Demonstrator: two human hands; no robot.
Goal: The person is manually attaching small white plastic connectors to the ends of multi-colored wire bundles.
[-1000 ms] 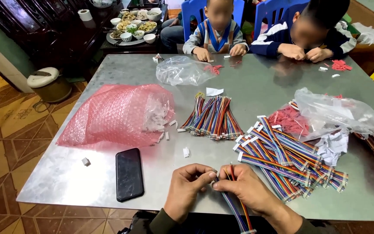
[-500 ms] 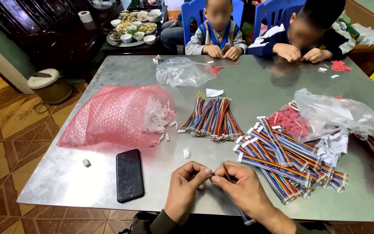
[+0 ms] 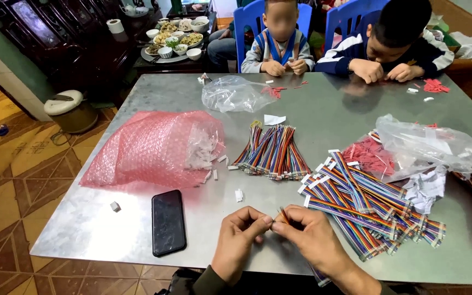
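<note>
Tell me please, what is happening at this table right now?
A person at the near edge of the metal table pinches the end of a thin multicoloured wire cable between left hand and right hand. Finished-looking cable bundles lie to the right, a black phone to the left. Two other people sit at the far side handling small pieces.

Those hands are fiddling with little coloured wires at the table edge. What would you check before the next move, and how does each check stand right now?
1. Both hands on the work: left hand and right hand meet fingertip to fingertip. Ok.
2. Wire ends pinched between the fingers: ok.
3. Connector seated on the wires: cannot tell, hidden by the fingers.
4. Spare white connector lying close ahead of the hands: ok.
5. Black phone lies apart from the hands: ok.
6. Pile of rainbow cables beside the right hand: ok.
</note>
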